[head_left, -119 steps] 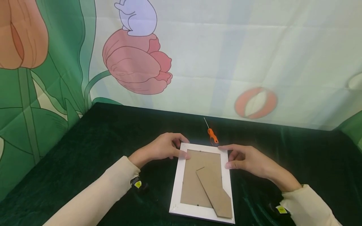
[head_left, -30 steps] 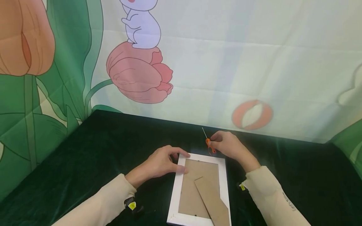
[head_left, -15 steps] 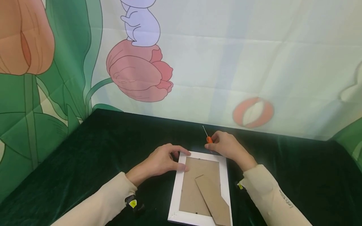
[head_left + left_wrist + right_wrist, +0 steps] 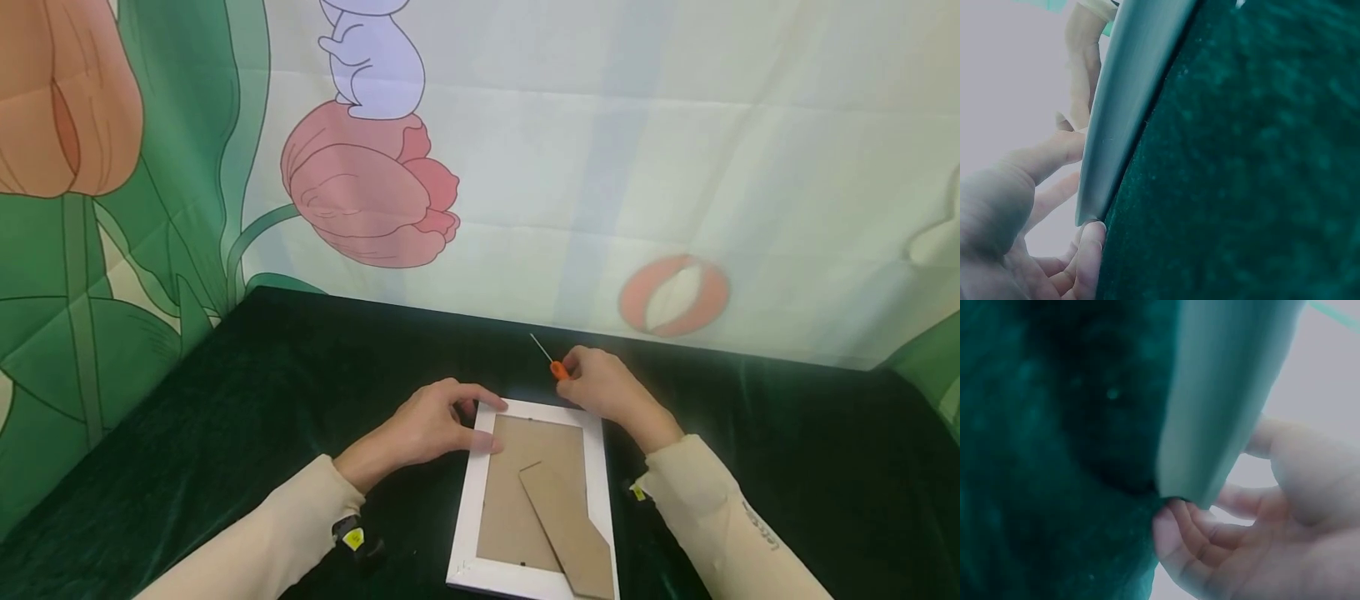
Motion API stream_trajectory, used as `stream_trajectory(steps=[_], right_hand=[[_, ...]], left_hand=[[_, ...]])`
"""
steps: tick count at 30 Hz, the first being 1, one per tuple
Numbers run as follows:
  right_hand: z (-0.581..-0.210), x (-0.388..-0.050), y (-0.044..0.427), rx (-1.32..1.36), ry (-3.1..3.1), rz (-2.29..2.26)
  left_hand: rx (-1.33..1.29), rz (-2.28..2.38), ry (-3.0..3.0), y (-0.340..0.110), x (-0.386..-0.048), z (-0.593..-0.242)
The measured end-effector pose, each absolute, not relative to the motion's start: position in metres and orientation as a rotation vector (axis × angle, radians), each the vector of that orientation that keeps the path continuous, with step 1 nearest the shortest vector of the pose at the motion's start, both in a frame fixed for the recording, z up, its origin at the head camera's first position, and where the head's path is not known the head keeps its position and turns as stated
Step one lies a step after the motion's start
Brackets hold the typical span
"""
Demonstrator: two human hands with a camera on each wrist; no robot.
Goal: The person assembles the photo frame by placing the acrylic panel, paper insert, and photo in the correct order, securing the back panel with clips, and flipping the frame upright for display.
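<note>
A white picture frame (image 4: 468,517) lies back side up, its brown backing board (image 4: 510,500) and slanted stand flap (image 4: 570,533) showing. My left hand (image 4: 420,429) grips the frame's far left corner, thumb on the back; the left wrist view shows this hand (image 4: 997,206) at the frame's edge (image 4: 1122,106). Just beyond the far right corner, my right hand (image 4: 611,396) pinches a screwdriver by its orange handle (image 4: 558,370), the thin shaft pointing away to the left. In the right wrist view the right hand (image 4: 1260,531) has curled fingers behind the frame's side (image 4: 1216,400); the screwdriver is hidden there.
Dark green velvet cloth (image 4: 315,358) covers the table. Behind its far edge hangs a pale printed curtain (image 4: 540,167) with tulips and a rabbit.
My right hand has left the frame's right side and taken hold of the screwdriver, whose shaft has swung left. My left hand has stayed at the frame's far left corner.
</note>
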State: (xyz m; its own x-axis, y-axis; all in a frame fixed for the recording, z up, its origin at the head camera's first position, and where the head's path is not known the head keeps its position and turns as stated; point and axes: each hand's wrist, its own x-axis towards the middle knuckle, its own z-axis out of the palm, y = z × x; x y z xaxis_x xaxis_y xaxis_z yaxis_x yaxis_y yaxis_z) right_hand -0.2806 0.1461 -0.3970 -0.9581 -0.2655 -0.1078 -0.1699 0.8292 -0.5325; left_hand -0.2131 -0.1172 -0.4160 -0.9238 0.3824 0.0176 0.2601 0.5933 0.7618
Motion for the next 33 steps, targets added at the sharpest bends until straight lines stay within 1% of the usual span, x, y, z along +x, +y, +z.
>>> stream_trajectory(steps=[11, 19, 25, 33], right_hand=[[-0.398, -0.283, 0.145, -0.351, 2.888, -0.769], [-0.396, -0.287, 0.147, -0.457, 2.907, -0.897], [-0.394, -0.282, 0.151, -0.619, 2.84, -0.976], [-0.393, -0.273, 0.161, -0.684, 2.843, -0.992]], left_hand=[[0.539, 1.236, 2.684, -0.12, -0.214, -0.416], [0.544, 1.236, 2.685, -0.123, -0.215, -0.414], [0.55, 1.232, 2.68, -0.123, -0.215, -0.415], [0.588, 1.214, 2.687, -0.119, -0.216, -0.416]])
